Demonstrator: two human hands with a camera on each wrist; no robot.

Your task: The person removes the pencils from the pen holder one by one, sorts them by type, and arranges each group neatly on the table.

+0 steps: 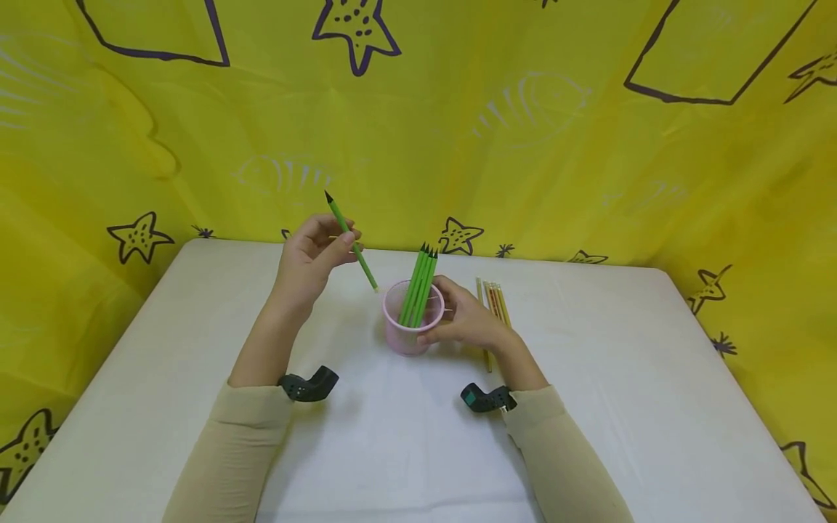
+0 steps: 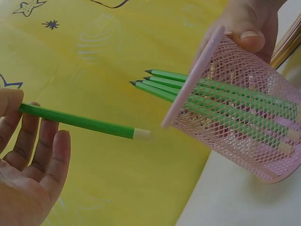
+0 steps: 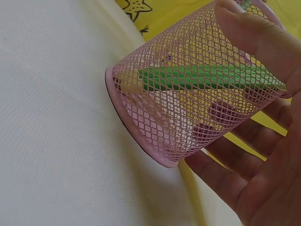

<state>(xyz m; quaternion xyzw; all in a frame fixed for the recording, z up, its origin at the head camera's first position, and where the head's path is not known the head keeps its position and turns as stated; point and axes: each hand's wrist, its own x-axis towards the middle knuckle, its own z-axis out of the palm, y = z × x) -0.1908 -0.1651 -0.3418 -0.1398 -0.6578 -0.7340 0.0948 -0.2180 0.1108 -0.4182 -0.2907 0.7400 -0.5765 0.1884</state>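
Note:
My left hand (image 1: pixel 307 254) pinches a green pencil (image 1: pixel 364 267) between thumb and fingers. Its dark point is up, and its pale end slants down toward the rim of a pink mesh pencil cup (image 1: pixel 402 341). In the left wrist view a small gap separates that pale end (image 2: pixel 142 134) from the rim. My right hand (image 1: pixel 474 318) grips the cup from its right side, thumb in front and fingers behind. Several green pencils (image 1: pixel 418 290) lean together inside, points up. Through the mesh in the right wrist view, their green shafts (image 3: pixel 197 77) reach down near the cup's base.
Several slim yellowish pencils (image 1: pixel 497 301) lie on the white-covered table (image 1: pixel 621 378), just beyond and right of my right hand. A yellow cloth (image 1: pixel 418 145) with drawn stars and fish hangs behind the table's far edge. Dark wrist devices (image 1: pixel 310 385) sit at both sleeves.

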